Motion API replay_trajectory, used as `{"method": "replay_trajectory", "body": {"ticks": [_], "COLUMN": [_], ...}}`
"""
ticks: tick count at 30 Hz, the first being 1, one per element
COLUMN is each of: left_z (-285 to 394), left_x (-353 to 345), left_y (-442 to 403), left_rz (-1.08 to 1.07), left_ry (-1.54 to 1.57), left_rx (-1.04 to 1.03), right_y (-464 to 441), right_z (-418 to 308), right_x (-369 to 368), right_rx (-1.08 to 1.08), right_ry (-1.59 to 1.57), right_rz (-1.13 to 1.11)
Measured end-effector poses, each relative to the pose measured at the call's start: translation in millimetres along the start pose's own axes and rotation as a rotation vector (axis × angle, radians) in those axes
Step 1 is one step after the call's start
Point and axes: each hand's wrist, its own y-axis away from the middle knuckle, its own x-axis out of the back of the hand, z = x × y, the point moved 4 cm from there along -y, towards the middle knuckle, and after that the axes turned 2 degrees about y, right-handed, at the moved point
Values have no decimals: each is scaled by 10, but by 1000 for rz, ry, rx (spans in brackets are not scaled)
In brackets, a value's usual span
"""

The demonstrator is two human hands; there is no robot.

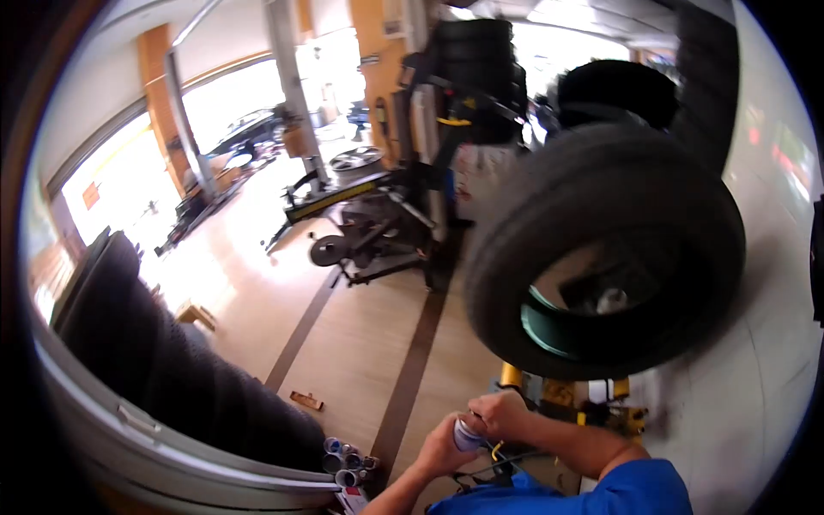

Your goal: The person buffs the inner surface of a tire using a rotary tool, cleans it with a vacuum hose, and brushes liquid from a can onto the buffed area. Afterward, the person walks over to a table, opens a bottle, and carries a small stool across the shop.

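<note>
My left hand (438, 448) is wrapped round a small white and blue can (468, 437) low in the middle of the head view. Right against the can's top is my right hand (505, 416), its fingers closed in a pinch. Whatever sits in that pinch is too small to make out. Just beyond my hands a large black tire (511, 232) stands raised and tilted, its open inside facing me. Under the tire is a yellow metal stand (562, 395).
A tire changing machine (369, 215) with a wheel rim (356, 160) on it stands ahead. Tires (180, 343) line the left side, with several cans (346, 463) near their end. A small wooden stool (196, 314) stands on the floor. More tires (476, 77) are stacked behind.
</note>
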Motion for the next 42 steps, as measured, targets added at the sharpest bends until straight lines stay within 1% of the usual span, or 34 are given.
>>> {"method": "replay_trajectory", "body": {"ticks": [2,5,6,8,9,10,11,12,13,14,15,16,18,19,20,21,22,24,25,26,28,29,30,32,33,34,35,36,37,38,39,40,41,42], "left_z": [165,447,510,452,431,439,462,548,635,694,776,789,777,733,631,574,546,563,612,597,608,673,683,741,695,662,581,514,426,401,385,371,414,411], "left_x": [-217,-583,-730,-1054,-1171,-1294,-1418,-1507,-1533,-1551,-1590,-1606,-1650,-1626,-1644,-1663,-1640,-1693,-1690,-1732,-1717,-1723,-1743,-1735,-1728,-1681,-1681,-1690,-1704,-1711,-1703,-1688,-1673,-1682], "left_y": [-222,-553,-645,-735,-795,-885,-974,-1038,-1172,-1299,-1393,-1445,-1475,-1500,-1511,-1504,-1524,-1533,-1555,-1562,-1655,-1676,-1699,-1702,-1692,-1689,-1694,-1673,-1659,-1632,-1623,-1620,-1626,-1616], "left_rz": [-147,-433,-542,-788,-808,-811,-810,-822,-617,-408,-264,-209,-246,-239,-394,-546,-539,-700,-645,-638,-364,-272,-261,-161,-172,-167,-334,-495,-568,-558,-529,-501,-421,-414], "left_ry": [167,419,522,676,672,668,666,666,359,56,-193,-266,-276,-273,-138,-1,0,222,225,233,-107,-267,-261,-309,-292,-289,-115,65,199,209,216,221,192,197], "left_rx": [42,-62,4,118,138,116,97,123,146,157,-64,-178,-132,-121,-33,55,62,74,116,116,13,-130,-125,-269,-228,-220,-65,91,142,149,203,256,179,185], "right_y": [114,319,424,624,703,779,851,918,979,1041,1080,1106,1140,1148,1163,1174,1172,1171,1145,1153,1096,1114,1086,1091,1099,1097,1099,1100,1096,1102,1084,1050,1024,1006], "right_z": [227,451,599,802,868,1030,1222,1363,1533,1633,1758,1845,1926,1926,1915,1910,1937,1905,1903,1930,2042,2113,2130,2206,2226,2195,2158,2178,2149,2107,2094,2089,2082,2054], "right_x": [266,821,906,1056,1128,1136,1121,1082,1004,966,934,915,874,881,888,902,924,986,1050,1002,991,960,956,810,788,804,822,787,801,831,848,892,929,940], "right_rx": [61,232,184,329,359,340,271,201,22,9,-123,-249,-273,-187,-104,-33,-27,169,148,152,-43,-255,-247,-404,-396,-239,-83,-79,70,220,228,183,135,141], "right_ry": [30,3,-21,-144,-137,-150,-148,-149,-87,-104,-112,-110,-126,-138,-154,-172,-177,-246,-282,-280,-256,-359,-357,-281,-280,-289,-298,-300,-263,-226,-229,-244,-260,-264], "right_rz": [21,120,127,166,138,146,157,165,113,109,81,52,-10,40,93,47,41,23,-30,-40,28,-43,-54,-341,-351,-254,-157,-169,-81,7,-5,22,50,41]}}
